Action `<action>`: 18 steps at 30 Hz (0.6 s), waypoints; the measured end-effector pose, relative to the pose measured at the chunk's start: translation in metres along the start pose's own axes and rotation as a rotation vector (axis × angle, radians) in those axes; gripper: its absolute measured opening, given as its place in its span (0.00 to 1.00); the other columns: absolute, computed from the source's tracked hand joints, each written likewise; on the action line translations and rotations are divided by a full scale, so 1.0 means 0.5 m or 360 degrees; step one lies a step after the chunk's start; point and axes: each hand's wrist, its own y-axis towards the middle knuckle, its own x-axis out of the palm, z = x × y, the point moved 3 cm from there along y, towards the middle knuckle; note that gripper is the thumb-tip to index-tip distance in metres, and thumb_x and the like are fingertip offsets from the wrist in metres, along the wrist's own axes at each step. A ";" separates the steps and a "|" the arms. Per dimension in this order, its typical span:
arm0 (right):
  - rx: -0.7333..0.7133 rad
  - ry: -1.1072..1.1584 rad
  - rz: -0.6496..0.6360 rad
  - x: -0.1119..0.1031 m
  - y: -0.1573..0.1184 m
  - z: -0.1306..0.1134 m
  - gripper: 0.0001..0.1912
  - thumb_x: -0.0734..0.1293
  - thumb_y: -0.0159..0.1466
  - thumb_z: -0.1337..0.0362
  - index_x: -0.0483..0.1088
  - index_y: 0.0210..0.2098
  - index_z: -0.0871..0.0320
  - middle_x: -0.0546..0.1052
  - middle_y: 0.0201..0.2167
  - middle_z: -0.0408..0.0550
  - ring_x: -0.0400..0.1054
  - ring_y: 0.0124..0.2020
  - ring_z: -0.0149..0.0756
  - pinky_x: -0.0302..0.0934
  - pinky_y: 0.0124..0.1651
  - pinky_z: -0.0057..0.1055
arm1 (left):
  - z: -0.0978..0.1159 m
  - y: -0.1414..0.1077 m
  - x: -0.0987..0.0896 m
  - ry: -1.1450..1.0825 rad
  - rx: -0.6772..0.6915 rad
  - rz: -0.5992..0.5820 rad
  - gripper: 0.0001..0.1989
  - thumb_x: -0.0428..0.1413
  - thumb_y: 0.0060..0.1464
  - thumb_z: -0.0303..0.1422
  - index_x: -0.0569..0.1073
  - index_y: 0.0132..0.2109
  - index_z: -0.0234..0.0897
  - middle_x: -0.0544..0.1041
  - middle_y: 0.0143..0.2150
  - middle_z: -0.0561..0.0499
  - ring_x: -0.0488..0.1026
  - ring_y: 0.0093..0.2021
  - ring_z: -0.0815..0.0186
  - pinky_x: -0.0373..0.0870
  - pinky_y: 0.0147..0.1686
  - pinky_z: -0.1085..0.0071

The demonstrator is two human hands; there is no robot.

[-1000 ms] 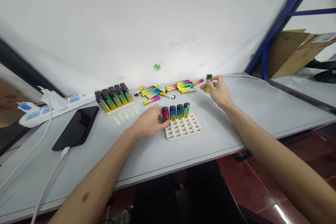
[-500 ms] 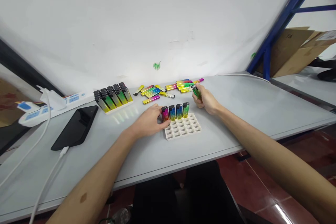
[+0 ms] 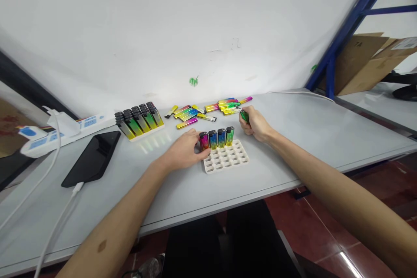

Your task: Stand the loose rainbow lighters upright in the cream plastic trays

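At the far left, a white power strip (image 3: pixel 93 124) with plugs in its sockets lies on the table (image 3: pixel 182 195), and a black phone (image 3: pixel 91 158) on a white cable lies just beside it. Next comes a full tray (image 3: pixel 147 134), packed with rows of upright black-topped lighters (image 3: pixel 138 121). Loose lighters (image 3: pixel 190 114) lie flat in a scattered heap along the wall. The left hand (image 3: pixel 184 152) rests at the left end of a white tray (image 3: pixel 226 160), its thumb at the edge and its fingers beside the pink lighter; whether it grips either, I cannot tell. That tray holds four lighters (image 3: pixel 221 137) standing in its back row, with open pockets in front. The right hand (image 3: pixel 256 124) is closed around a green lighter (image 3: pixel 244 116), beyond the tray's back right corner and near the heap. At the far right stands a cardboard box (image 3: pixel 361 61), its contents hidden.
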 end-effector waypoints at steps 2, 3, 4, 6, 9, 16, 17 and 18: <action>-0.0003 0.0000 0.0000 0.002 -0.001 0.000 0.28 0.54 0.67 0.50 0.52 0.14 0.55 0.49 0.11 0.37 0.38 0.13 0.24 0.33 0.18 0.27 | 0.000 0.000 0.000 -0.0001 -0.0006 0.0002 0.14 0.54 0.56 0.41 0.63 0.28 0.40 0.67 0.31 0.51 0.68 0.34 0.60 0.65 0.35 0.63; -0.0004 0.0002 -0.0004 0.003 -0.001 0.000 0.28 0.54 0.67 0.50 0.52 0.14 0.55 0.49 0.11 0.37 0.38 0.13 0.24 0.33 0.18 0.27 | 0.001 0.000 0.000 0.0005 -0.0011 -0.0003 0.14 0.54 0.56 0.42 0.63 0.29 0.40 0.67 0.31 0.51 0.68 0.34 0.60 0.65 0.34 0.63; -0.0002 0.0004 -0.0004 0.004 -0.002 0.000 0.28 0.54 0.67 0.50 0.52 0.14 0.55 0.49 0.12 0.37 0.38 0.13 0.24 0.34 0.18 0.27 | 0.000 0.000 0.000 0.0015 -0.0019 -0.0009 0.14 0.54 0.56 0.42 0.63 0.29 0.40 0.67 0.31 0.50 0.68 0.34 0.60 0.65 0.34 0.63; -0.0002 0.0010 0.0008 0.005 -0.003 0.000 0.28 0.55 0.67 0.47 0.53 0.15 0.56 0.49 0.12 0.37 0.38 0.14 0.23 0.34 0.18 0.27 | 0.000 0.001 0.000 0.0040 -0.0036 -0.0021 0.14 0.54 0.56 0.43 0.63 0.29 0.40 0.67 0.31 0.50 0.68 0.33 0.60 0.65 0.34 0.63; -0.0001 0.0008 0.0011 0.005 -0.005 -0.001 0.29 0.55 0.67 0.44 0.54 0.16 0.56 0.49 0.12 0.36 0.38 0.14 0.23 0.34 0.18 0.26 | -0.002 0.001 0.001 0.0055 -0.0051 -0.0035 0.15 0.54 0.56 0.43 0.63 0.29 0.40 0.67 0.31 0.50 0.68 0.34 0.60 0.65 0.34 0.62; -0.0009 0.0022 0.0026 0.006 -0.008 -0.008 0.26 0.54 0.67 0.51 0.53 0.16 0.55 0.49 0.11 0.37 0.38 0.13 0.24 0.34 0.17 0.26 | -0.001 0.001 0.002 0.0043 -0.0075 -0.0059 0.14 0.54 0.56 0.44 0.65 0.30 0.39 0.68 0.32 0.49 0.69 0.34 0.59 0.65 0.35 0.62; -0.0016 0.0026 0.0025 0.006 -0.008 -0.009 0.26 0.54 0.67 0.51 0.53 0.16 0.55 0.49 0.11 0.37 0.38 0.13 0.24 0.34 0.17 0.26 | -0.001 0.001 0.001 0.0041 -0.0084 -0.0058 0.14 0.54 0.56 0.44 0.66 0.30 0.39 0.68 0.32 0.49 0.69 0.34 0.59 0.65 0.35 0.62; -0.0020 0.0027 0.0022 0.006 -0.009 -0.009 0.26 0.54 0.67 0.51 0.52 0.16 0.55 0.49 0.11 0.37 0.38 0.13 0.24 0.34 0.17 0.26 | -0.001 0.001 0.001 0.0037 -0.0090 -0.0057 0.14 0.54 0.56 0.44 0.66 0.31 0.39 0.68 0.32 0.49 0.69 0.34 0.59 0.65 0.35 0.62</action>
